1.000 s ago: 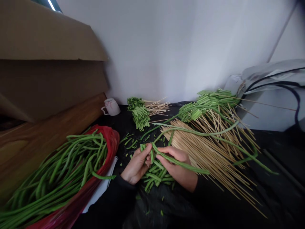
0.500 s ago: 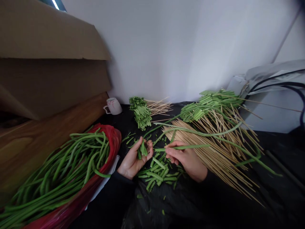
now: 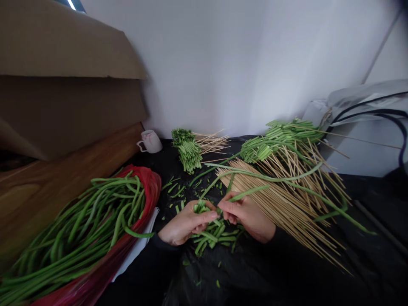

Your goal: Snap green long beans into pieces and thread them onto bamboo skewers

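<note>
My left hand is curled round a small bunch of cut green bean pieces, its thumb stretched toward my right hand. My right hand pinches a long green bean, whose free end points up and to the right. The fingertips of both hands meet or nearly meet at the bean's near end; the exact contact is hidden. Below them lies a loose heap of short bean pieces on a black plastic sheet. Longer beans trail from behind my hands across a bundle of wooden skewers.
At left, a red plastic bag holds many long beans. Skewered bean pieces are stacked at the back middle and back right. A white mug stands near the wall, beside a cardboard box. Black cables hang at right.
My left hand has rolled over and closed more round its bean pieces. My right hand has shifted slightly left, bringing the long bean's near end to my left fingertips.
</note>
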